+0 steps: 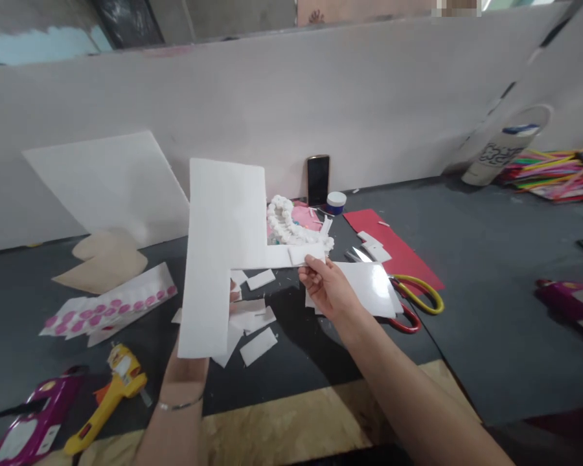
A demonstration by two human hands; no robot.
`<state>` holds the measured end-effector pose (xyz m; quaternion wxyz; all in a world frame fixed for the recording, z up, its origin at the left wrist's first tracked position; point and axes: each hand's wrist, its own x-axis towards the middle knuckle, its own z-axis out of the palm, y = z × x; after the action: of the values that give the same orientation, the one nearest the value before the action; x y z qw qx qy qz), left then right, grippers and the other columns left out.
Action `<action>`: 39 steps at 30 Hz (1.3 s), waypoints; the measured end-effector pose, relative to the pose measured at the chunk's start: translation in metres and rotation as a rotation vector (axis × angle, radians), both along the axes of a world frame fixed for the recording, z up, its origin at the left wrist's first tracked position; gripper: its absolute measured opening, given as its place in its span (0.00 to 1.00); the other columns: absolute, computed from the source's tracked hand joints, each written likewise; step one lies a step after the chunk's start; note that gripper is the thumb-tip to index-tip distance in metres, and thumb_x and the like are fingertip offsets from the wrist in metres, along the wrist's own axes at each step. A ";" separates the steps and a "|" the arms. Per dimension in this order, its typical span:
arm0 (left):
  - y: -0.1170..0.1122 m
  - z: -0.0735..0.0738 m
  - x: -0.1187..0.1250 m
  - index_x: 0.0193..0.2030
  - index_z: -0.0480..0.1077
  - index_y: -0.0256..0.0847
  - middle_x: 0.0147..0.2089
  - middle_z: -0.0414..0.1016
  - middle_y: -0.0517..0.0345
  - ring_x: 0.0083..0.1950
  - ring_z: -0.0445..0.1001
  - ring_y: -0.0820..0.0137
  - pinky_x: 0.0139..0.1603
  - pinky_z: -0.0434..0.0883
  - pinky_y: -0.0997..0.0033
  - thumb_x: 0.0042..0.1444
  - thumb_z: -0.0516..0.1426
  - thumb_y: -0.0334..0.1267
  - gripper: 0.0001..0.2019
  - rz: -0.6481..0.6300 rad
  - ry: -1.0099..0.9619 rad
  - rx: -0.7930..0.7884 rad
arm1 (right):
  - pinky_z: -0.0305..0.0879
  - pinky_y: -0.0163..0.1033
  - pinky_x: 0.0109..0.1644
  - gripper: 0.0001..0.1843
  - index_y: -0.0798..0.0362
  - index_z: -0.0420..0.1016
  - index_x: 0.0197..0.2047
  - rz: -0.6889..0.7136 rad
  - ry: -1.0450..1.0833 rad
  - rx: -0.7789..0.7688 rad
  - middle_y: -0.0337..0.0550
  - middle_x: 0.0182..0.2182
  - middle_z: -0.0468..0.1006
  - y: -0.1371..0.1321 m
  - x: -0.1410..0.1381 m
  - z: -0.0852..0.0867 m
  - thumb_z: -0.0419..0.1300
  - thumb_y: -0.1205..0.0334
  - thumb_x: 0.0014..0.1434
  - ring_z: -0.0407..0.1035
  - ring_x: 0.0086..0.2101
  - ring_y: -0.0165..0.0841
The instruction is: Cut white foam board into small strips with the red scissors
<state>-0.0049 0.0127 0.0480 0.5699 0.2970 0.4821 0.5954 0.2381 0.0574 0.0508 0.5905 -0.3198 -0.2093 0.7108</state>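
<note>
I hold a large white L-shaped foam sheet up over the dark table. My left hand is mostly hidden behind the sheet's lower end and grips it from underneath. My right hand pinches the short arm of the sheet at its right tip, thumb on top. Several small white offcuts lie on the table under the sheet.
Yellow-and-red-handled scissors lie on a red sheet to the right. A yellow glue gun and a purple device sit front left. Pink sticker strips, a phone, a white foam ring and coloured sticks lie around.
</note>
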 end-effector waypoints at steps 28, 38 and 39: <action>0.002 -0.007 0.083 0.47 0.76 0.39 0.49 0.83 0.47 0.48 0.80 0.60 0.49 0.73 0.62 0.51 0.65 0.37 0.16 -0.043 -0.228 0.113 | 0.74 0.40 0.40 0.17 0.47 0.73 0.50 -0.034 -0.920 0.575 0.42 0.40 0.80 -0.030 -0.021 -0.035 0.65 0.55 0.58 0.74 0.34 0.35; 0.001 -0.006 0.081 0.48 0.76 0.38 0.50 0.82 0.46 0.52 0.78 0.58 0.54 0.72 0.59 0.55 0.62 0.36 0.13 -0.089 -0.252 0.132 | 0.76 0.42 0.38 0.17 0.48 0.73 0.52 -0.169 -1.098 0.801 0.46 0.42 0.81 -0.032 -0.018 -0.044 0.63 0.55 0.62 0.76 0.32 0.35; 0.001 -0.006 0.081 0.48 0.76 0.38 0.50 0.83 0.47 0.53 0.78 0.57 0.54 0.72 0.59 0.55 0.62 0.36 0.13 -0.090 -0.253 0.131 | 0.76 0.42 0.38 0.16 0.48 0.73 0.52 -0.173 -1.106 0.811 0.46 0.41 0.81 -0.032 -0.017 -0.044 0.63 0.55 0.62 0.76 0.32 0.36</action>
<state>0.0762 0.0132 0.0420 0.6316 0.2776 0.3528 0.6321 0.2207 0.0250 0.0073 0.5245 -0.4049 -0.7028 0.2590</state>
